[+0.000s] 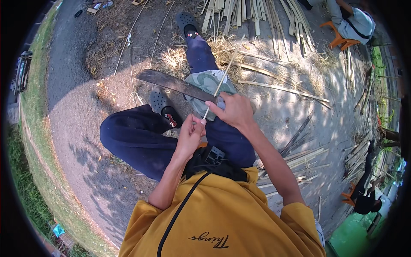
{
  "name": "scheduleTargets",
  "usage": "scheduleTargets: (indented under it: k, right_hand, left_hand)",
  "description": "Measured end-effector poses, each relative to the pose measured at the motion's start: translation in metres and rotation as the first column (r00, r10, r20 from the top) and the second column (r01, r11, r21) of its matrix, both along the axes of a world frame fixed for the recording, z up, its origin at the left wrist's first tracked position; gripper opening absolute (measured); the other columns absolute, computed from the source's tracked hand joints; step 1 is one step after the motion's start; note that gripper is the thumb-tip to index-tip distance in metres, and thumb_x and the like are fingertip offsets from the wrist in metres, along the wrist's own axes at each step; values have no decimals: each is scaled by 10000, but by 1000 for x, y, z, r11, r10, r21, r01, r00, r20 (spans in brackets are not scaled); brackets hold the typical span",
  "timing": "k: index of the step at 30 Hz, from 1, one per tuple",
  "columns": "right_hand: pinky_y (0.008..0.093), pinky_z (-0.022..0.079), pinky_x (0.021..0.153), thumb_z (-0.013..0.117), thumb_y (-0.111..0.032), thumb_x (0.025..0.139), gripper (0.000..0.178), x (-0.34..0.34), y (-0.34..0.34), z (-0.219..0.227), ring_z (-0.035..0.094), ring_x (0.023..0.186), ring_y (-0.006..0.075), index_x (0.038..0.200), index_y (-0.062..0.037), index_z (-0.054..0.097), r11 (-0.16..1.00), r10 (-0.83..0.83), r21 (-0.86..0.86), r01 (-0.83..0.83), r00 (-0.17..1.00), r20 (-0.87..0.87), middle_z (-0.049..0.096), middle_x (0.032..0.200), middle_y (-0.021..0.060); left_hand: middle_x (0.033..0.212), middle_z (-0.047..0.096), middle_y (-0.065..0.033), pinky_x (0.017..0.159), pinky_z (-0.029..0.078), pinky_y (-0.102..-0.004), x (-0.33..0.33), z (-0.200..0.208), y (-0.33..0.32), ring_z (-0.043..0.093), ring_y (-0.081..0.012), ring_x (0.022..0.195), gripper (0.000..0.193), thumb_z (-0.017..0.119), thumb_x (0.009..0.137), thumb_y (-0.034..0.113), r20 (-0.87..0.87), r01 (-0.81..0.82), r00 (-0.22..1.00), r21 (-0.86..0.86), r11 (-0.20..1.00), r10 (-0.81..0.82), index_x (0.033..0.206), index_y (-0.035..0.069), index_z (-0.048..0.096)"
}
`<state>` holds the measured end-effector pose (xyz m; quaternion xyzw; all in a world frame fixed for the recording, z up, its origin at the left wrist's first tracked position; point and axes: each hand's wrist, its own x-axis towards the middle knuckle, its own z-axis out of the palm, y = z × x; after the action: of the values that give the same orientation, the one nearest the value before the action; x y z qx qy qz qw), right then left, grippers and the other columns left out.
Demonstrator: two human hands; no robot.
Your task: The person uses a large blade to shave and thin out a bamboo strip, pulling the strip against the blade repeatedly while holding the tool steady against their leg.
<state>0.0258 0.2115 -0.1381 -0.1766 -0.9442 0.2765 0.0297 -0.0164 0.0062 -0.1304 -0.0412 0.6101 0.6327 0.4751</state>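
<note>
My left hand (191, 133) is closed, its fingertips pinching the lower end of a thin pale strip (224, 76), which looks like split bamboo. The strip slants up and to the right, past the base of a long, dark, broad-bladed knife (171, 83). Closed at that base is my right hand (236, 109), with its thumb stretched along the strip. The knife's handle is hidden by this hand. Its blade points left, away from the hand. Beneath the blade and strip, a camouflage-patterned cloth (198, 81) lies over my right leg.
Long pale strips (239, 13) lie in a large pile ahead, with more strips (306, 158) to my right. Curly shavings (175, 60) gather around my outstretched foot. At the right, one person sits on an orange stool (338, 36); another person (366, 199) is farther down.
</note>
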Motion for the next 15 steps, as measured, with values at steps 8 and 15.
scheduleTargets:
  k: [8,15]
  right_hand:
    - [535,565,642,633,-677,944,657,0,6,-2,718,684,435,900,-37,776,999,-38,19,38,999,8,679,655,232]
    - [533,558,642,623,-685,950,674,0,7,0,710,676,441,889,-30,772,999,-31,-37,32,999,27,681,666,232]
  left_hand:
    - [693,520,30,477,245,-232,29,24,-53,365,-9,537,150,582,1111,128,0,10,1000,-56,998,-10,1040,103,453]
    - [683,506,37,487,249,-230,47,51,-107,368,-4,546,155,575,1109,98,9,34,999,-99,994,-33,1024,87,447]
